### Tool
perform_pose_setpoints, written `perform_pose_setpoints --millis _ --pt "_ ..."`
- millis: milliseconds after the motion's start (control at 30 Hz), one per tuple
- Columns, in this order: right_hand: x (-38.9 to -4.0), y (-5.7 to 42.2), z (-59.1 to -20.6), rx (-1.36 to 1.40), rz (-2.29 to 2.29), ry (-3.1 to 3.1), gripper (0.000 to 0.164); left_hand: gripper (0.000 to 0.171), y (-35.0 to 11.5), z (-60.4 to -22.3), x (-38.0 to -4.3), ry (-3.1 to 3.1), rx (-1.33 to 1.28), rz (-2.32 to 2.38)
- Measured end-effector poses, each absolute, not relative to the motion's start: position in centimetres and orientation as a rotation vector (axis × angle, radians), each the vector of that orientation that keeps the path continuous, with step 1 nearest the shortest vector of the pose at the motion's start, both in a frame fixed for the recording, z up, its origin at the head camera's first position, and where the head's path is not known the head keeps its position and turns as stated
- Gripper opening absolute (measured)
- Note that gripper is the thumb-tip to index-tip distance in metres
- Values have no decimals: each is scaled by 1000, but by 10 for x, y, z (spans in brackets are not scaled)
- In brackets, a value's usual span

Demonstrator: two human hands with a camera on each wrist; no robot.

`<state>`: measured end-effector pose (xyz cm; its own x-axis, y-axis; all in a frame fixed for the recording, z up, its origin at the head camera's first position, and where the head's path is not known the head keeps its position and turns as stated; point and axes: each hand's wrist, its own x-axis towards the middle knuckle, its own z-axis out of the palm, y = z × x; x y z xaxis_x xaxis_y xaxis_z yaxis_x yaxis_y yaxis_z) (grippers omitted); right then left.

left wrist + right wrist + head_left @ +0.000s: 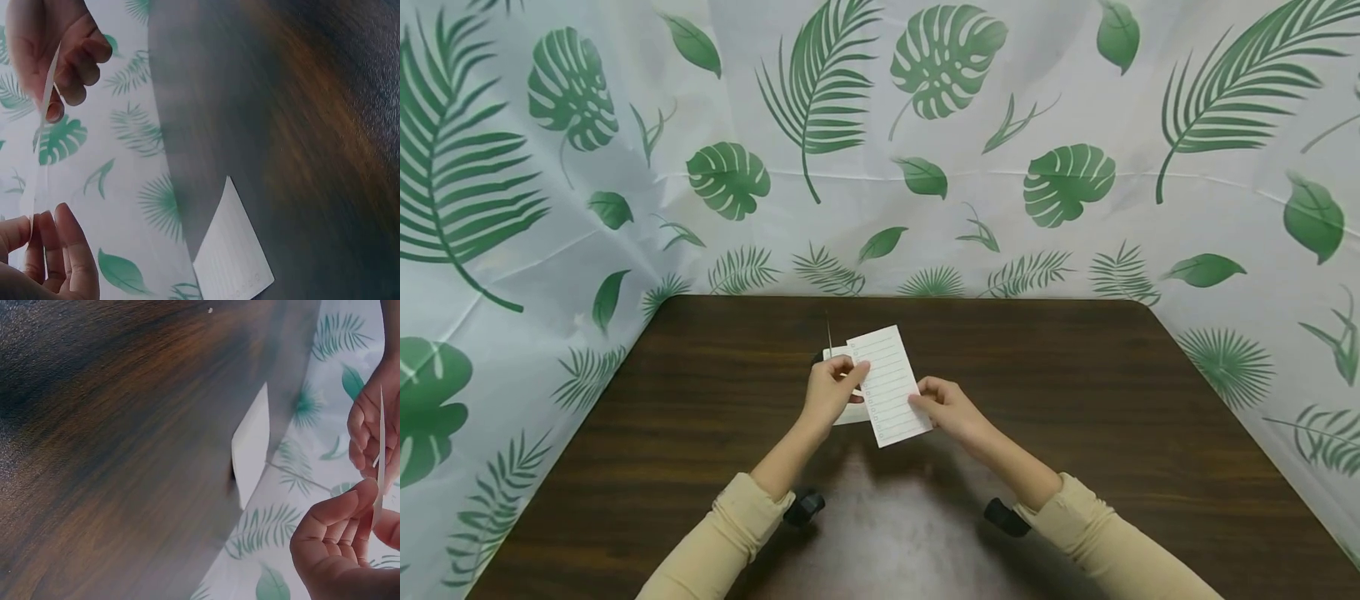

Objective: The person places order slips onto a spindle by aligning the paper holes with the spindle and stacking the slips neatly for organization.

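Observation:
Both hands hold up a white lined sheet of paper (887,375) with a column of small marks along one edge. My left hand (831,392) pinches its left edge between thumb and fingers. On the opposite edge, the right hand (955,412) pinches it too. The wrist views show this sheet (47,103) nearly edge-on between the hands. Behind it on the table lies another pale lined paper (850,414), partly hidden by the left hand and the held sheet; the left wrist view shows its lined face (234,253).
The dark wood table (700,400) is backed by a leaf-print curtain (850,183). A thin straight strand (829,333) rises beside the lower paper, its kind unclear. Something black (817,358) shows partly there. Black wrist mounts (805,507) sit below both forearms.

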<state>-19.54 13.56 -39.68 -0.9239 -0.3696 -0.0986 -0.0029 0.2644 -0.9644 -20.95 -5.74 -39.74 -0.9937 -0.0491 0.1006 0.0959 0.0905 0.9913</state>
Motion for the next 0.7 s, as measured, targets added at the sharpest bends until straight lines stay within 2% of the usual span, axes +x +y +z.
perform_pose_setpoints --millis 300,700 --pt "-203 130 -400 -403 -1656 2281 19 21 -67 -395 -217 -2203 18 -2040" --pt "-218 108 -385 -437 -1634 2331 15 18 -82 -386 -231 -2160 101 -1946"
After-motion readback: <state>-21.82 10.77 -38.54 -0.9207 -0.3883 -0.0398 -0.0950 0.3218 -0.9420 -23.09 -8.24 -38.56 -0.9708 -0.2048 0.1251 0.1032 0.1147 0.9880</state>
